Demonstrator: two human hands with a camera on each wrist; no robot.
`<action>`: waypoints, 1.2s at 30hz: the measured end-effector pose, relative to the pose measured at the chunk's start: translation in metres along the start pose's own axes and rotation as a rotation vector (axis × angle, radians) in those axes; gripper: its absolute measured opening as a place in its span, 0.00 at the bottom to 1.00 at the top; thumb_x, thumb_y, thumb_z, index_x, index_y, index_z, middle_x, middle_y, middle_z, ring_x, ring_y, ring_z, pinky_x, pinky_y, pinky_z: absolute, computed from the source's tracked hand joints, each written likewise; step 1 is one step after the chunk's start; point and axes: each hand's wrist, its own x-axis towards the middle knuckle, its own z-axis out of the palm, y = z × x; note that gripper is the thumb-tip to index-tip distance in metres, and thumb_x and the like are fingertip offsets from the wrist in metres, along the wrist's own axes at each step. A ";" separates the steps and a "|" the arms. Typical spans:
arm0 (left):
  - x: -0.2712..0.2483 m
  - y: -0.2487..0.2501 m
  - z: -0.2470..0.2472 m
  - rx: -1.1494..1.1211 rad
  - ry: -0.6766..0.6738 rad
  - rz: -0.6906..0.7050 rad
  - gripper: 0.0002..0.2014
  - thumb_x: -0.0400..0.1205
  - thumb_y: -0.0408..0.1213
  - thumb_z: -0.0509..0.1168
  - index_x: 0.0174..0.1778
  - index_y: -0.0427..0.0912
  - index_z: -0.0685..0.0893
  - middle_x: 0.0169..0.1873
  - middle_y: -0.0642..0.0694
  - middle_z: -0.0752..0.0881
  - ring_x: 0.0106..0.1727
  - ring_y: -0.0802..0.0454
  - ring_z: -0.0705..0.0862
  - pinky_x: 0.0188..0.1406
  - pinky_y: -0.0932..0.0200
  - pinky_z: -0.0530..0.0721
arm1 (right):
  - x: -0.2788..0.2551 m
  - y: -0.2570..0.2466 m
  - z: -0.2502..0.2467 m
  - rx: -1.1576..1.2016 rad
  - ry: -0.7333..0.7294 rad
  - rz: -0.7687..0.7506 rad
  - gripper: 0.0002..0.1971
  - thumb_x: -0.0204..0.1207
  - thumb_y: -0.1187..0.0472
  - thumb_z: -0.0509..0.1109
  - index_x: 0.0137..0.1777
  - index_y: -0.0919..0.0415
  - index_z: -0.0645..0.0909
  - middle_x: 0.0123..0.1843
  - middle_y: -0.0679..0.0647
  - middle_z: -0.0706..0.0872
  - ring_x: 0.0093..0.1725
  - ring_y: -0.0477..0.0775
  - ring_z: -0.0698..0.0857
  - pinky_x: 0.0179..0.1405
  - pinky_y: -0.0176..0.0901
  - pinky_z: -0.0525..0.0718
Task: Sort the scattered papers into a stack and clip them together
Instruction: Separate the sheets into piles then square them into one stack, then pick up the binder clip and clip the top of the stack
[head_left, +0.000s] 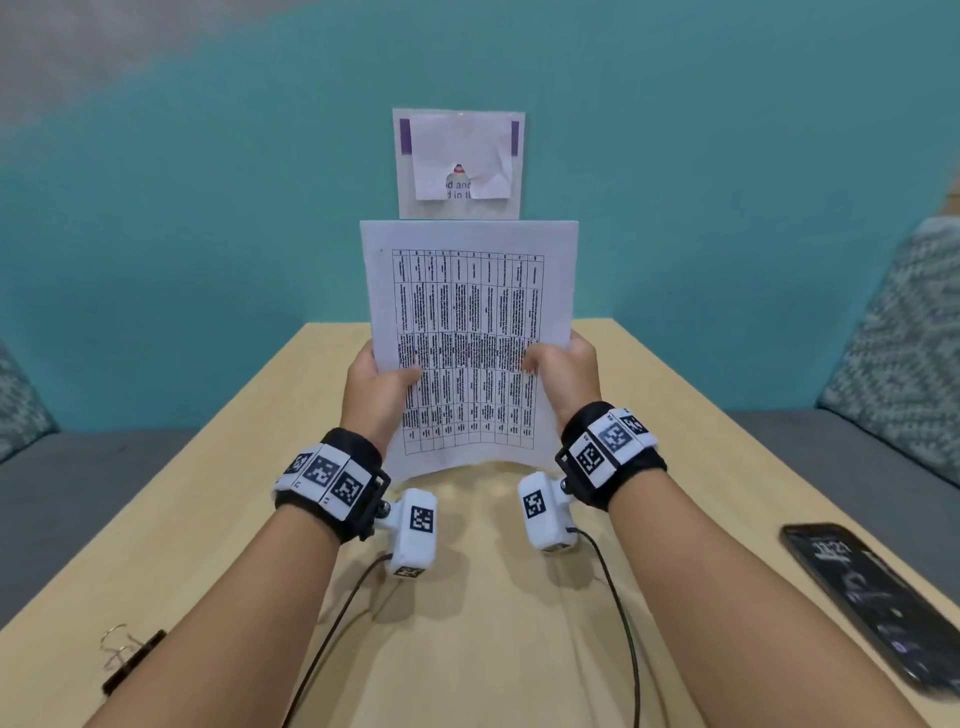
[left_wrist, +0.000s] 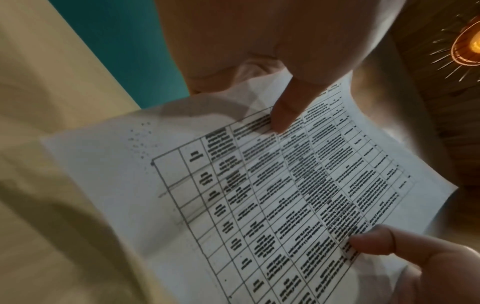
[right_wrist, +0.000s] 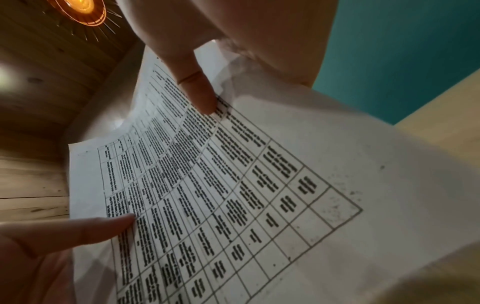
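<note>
I hold a stack of white papers (head_left: 467, 291) upright over the middle of the table, a printed grid of text facing me. My left hand (head_left: 382, 382) grips its left edge, thumb (left_wrist: 285, 111) on the front. My right hand (head_left: 558, 366) grips the right edge, thumb (right_wrist: 200, 92) pressed on the print. The papers (left_wrist: 259, 195) (right_wrist: 259, 185) curve slightly, and their lower edge hangs close to the table top. A black binder clip (head_left: 130, 660) with wire handles lies on the table at the near left, apart from both hands.
The light wooden table (head_left: 467, 649) runs away from me to a teal wall. A dark phone (head_left: 872, 597) lies near the table's right edge. A crumpled paper notice (head_left: 460, 161) hangs on the wall. Grey seats with patterned cushions (head_left: 904, 343) flank the table.
</note>
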 end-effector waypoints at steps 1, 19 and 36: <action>-0.002 0.000 -0.002 -0.001 0.005 -0.003 0.17 0.83 0.20 0.65 0.61 0.46 0.82 0.60 0.41 0.90 0.63 0.39 0.88 0.69 0.35 0.84 | -0.003 0.000 -0.001 -0.002 -0.005 0.004 0.13 0.65 0.78 0.64 0.43 0.61 0.79 0.42 0.56 0.81 0.40 0.55 0.75 0.42 0.45 0.75; -0.022 0.007 -0.035 0.216 -0.116 -0.059 0.16 0.80 0.18 0.70 0.59 0.39 0.80 0.53 0.38 0.91 0.50 0.42 0.91 0.42 0.54 0.89 | -0.022 0.019 -0.019 -0.121 -0.102 -0.047 0.11 0.77 0.62 0.78 0.58 0.57 0.86 0.53 0.51 0.93 0.54 0.54 0.91 0.61 0.51 0.87; -0.091 0.048 -0.226 1.216 -0.413 -0.381 0.09 0.76 0.45 0.81 0.45 0.46 0.91 0.29 0.55 0.88 0.33 0.55 0.81 0.35 0.59 0.82 | -0.033 0.015 0.013 -0.048 -0.225 -0.038 0.08 0.77 0.66 0.78 0.45 0.52 0.85 0.50 0.53 0.92 0.50 0.54 0.90 0.52 0.43 0.86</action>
